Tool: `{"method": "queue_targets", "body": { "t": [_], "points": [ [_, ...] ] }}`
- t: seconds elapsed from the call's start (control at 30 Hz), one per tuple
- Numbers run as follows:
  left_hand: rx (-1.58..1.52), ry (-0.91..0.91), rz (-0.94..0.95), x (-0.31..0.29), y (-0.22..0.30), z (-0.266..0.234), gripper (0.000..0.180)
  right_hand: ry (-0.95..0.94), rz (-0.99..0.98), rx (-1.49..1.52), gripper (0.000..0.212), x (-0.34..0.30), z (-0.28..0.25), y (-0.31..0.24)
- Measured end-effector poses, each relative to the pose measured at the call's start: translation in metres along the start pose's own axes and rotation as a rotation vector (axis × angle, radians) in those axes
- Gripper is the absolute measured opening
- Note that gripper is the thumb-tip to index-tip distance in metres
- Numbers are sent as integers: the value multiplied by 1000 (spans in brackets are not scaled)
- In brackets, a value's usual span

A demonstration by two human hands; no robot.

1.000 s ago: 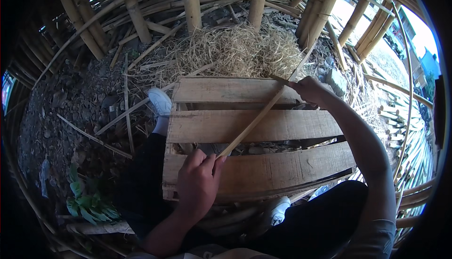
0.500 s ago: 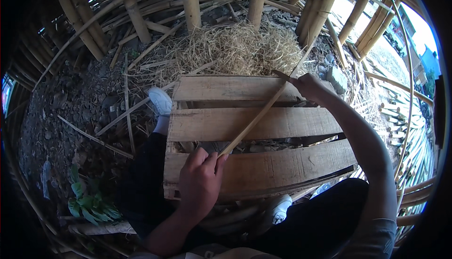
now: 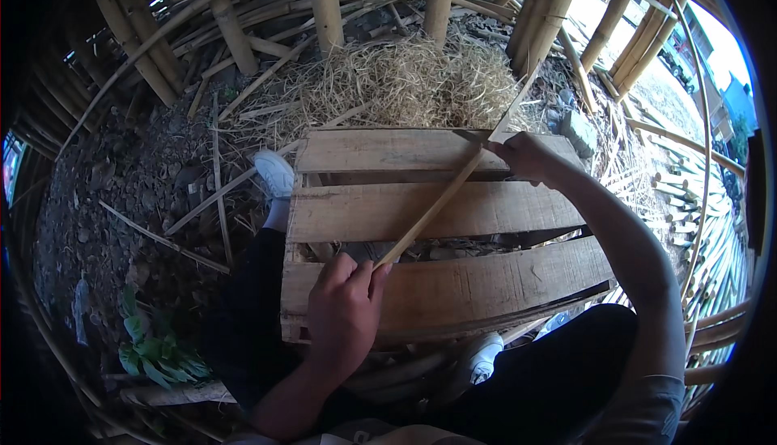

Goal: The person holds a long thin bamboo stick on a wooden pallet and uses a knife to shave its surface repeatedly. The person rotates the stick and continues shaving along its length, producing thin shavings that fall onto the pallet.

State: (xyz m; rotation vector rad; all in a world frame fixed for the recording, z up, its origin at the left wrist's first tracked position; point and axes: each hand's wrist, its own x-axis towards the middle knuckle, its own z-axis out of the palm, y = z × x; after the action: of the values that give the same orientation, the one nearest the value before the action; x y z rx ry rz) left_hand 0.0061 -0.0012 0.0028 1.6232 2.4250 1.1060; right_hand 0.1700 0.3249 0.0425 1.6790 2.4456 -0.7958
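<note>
My left hand [image 3: 344,307] is closed round the near end of a long bamboo strip [image 3: 438,206], which slants away to the upper right over a slatted wooden crate [image 3: 356,212]. Near the far right corner of the crate, my right hand [image 3: 530,158] grips a knife, its handle hidden in the fingers. The dark knife blade [image 3: 469,136] lies across the strip and points left. Beyond the blade, the strip's paler far end reaches over the crate's edge.
Curly bamboo shavings [image 3: 413,80] are heaped behind the crate. Upright bamboo poles [image 3: 325,8] stand further back. Many cut poles [image 3: 712,226] lie at the right. A leafy plant [image 3: 154,348] grows at the lower left, and a grey block [image 3: 579,133] sits past the crate's right corner.
My right hand and the knife have slid a short way down the strip, toward me and slightly left. My left hand stays in place with the strip.
</note>
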Motion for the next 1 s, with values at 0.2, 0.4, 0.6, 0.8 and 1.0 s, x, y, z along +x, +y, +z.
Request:
{"method": "queue_targets", "body": {
  "t": [0.2, 0.4, 0.6, 0.8, 1.0],
  "points": [
    [-8, 4, 20, 2, 3, 2, 18, -5, 14, -41, 57, 4, -3, 5],
    [-22, 10, 21, 4, 5, 3, 17, -3, -18, 8, 59, 10, -3, 14],
    [8, 13, 19, 1, 4, 3, 16, -81, -9, -52, 60, -2, -2, 1],
    [-8, 14, 22, 2, 4, 4, 16, -61, -26, -11, 65, 0, -1, 5],
    [-6, 30, 27, 3, 4, 2, 16, -64, -30, -22, 61, -4, 0, -7]
  ]
}}
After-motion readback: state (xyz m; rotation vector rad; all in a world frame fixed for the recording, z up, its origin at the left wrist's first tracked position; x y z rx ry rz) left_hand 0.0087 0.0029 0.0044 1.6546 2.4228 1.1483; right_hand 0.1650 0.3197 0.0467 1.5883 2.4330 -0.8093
